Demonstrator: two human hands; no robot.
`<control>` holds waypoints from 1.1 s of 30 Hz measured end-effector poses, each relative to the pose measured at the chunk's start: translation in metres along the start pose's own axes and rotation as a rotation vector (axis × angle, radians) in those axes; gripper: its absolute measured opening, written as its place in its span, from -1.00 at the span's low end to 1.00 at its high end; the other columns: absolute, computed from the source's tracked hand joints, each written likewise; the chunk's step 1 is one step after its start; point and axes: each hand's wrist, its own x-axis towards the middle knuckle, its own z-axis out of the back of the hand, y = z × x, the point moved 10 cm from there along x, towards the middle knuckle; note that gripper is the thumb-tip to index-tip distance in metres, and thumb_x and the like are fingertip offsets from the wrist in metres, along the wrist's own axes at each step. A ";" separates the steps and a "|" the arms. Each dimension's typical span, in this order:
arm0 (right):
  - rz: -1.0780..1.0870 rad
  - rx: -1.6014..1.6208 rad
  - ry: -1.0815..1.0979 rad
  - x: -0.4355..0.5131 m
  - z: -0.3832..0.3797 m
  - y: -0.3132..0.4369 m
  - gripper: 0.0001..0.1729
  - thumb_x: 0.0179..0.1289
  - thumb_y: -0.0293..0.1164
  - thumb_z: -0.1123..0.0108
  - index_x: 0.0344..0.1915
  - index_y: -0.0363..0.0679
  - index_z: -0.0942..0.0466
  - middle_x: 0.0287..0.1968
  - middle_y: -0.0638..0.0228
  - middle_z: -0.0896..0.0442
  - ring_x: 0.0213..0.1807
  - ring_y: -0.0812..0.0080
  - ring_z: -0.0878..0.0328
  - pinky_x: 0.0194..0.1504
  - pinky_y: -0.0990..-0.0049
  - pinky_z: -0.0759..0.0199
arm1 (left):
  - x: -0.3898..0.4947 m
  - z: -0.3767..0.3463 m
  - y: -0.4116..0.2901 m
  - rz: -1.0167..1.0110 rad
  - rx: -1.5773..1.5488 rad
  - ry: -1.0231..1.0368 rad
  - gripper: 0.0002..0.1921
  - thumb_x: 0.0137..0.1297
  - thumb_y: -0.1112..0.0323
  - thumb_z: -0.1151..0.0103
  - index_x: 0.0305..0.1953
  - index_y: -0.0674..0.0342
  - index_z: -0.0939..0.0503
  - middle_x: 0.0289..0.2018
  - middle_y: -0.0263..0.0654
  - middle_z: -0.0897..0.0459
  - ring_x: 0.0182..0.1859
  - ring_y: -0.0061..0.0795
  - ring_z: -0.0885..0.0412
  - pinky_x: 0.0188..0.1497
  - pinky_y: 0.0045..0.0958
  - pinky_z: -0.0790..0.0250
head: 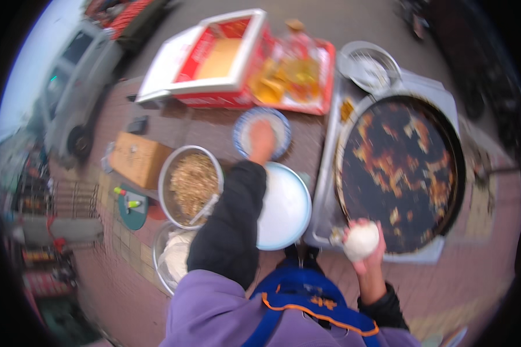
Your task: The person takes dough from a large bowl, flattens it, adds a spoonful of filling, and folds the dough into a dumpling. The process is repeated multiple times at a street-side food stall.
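My left hand [262, 138], in a black sleeve, reaches down into a small bowl with a blue patterned rim [285, 126]. Pale contents show around the blurred fingers, whose grip is hidden. In my right hand [375, 256] rests a smooth white dough ball [361, 241], held by the near edge of a large round griddle pan [421, 173]. Browned scraps cover parts of the dark pan. Close to my body lies a round white basin or tray [286, 208] with a light-blue rim. Left of my forearm stands a steel bowl [164, 178] of chopped brownish filling [193, 184] with a utensil.
A second steel bowl [157, 249] holds white dough [178, 256]. Behind are a red-and-white foam box [243, 82] and a red tray [328, 73] with an oil bottle [301, 73]. A metal basin [388, 60] sits beyond the pan. A brown box [134, 158] stands left.
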 end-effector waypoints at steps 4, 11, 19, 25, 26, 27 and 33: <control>0.020 -0.117 -0.012 0.007 -0.016 -0.008 -0.47 0.51 0.06 0.20 -0.13 -0.17 -0.49 -0.13 0.15 -0.53 -0.14 0.12 -0.53 -0.12 0.17 -0.56 | -0.016 0.020 0.010 0.154 -0.250 -0.062 -0.75 0.35 0.33 -0.07 0.00 0.25 -0.45 0.01 0.03 -0.49 0.12 0.04 -0.45 0.13 0.01 -0.33; -0.003 -0.211 0.036 0.018 -0.034 -0.029 -0.45 0.50 0.06 0.20 -0.10 -0.19 -0.50 -0.13 0.14 -0.55 -0.14 0.11 -0.54 -0.12 0.17 -0.55 | -0.052 0.059 0.027 0.028 -0.890 -0.238 -0.81 0.30 0.44 -0.15 -0.18 0.38 -0.38 -0.20 0.03 -0.43 -0.09 0.08 -0.42 0.01 -0.07 -0.28; -0.098 -0.252 0.060 0.023 -0.049 -0.069 -0.44 0.48 0.08 0.17 -0.10 -0.21 -0.50 -0.14 0.12 -0.56 -0.13 0.09 -0.55 -0.08 0.11 -0.53 | -0.231 0.104 0.022 -0.011 -0.780 -0.213 -0.57 0.29 0.33 -0.22 0.06 0.40 -0.31 0.03 0.13 -0.37 0.12 0.17 -0.35 0.20 0.03 -0.18; -0.138 -0.204 0.079 0.029 -0.052 -0.084 -0.46 0.47 0.07 0.17 -0.06 -0.19 -0.48 -0.12 0.10 -0.59 -0.14 0.06 -0.59 -0.12 0.09 -0.55 | -0.281 0.054 0.052 0.208 -0.536 0.074 0.01 0.22 0.15 -0.30 0.46 0.54 0.15 0.47 0.36 0.17 0.54 0.29 0.24 0.55 0.07 0.34; -0.156 -0.205 0.117 0.028 -0.053 -0.085 -0.45 0.48 0.07 0.18 -0.05 -0.20 -0.47 -0.10 0.09 -0.58 -0.11 0.06 -0.58 -0.09 0.11 -0.55 | -0.278 0.057 0.050 0.150 -0.479 0.017 -0.02 0.24 0.15 -0.27 0.45 0.56 0.12 0.48 0.32 0.14 0.55 0.21 0.22 0.57 -0.01 0.34; -0.180 -0.150 0.121 0.027 -0.050 -0.087 -0.45 0.49 0.06 0.18 -0.03 -0.21 -0.46 -0.05 0.09 -0.57 -0.07 0.07 -0.57 -0.05 0.12 -0.53 | -0.272 0.055 0.046 0.102 -0.414 0.022 -0.04 0.27 0.14 -0.23 0.45 0.56 0.11 0.49 0.26 0.13 0.56 0.14 0.21 0.58 -0.06 0.34; -0.162 -0.158 0.197 0.019 -0.046 -0.088 -0.40 0.52 0.03 0.27 -0.02 -0.29 -0.49 -0.03 0.00 -0.54 -0.01 0.06 -0.51 0.03 0.10 -0.48 | -0.234 0.068 -0.002 -0.172 -0.552 0.081 -0.07 0.24 0.26 -0.24 0.49 0.41 0.12 0.52 0.04 0.07 0.57 -0.07 0.14 0.59 -0.18 0.28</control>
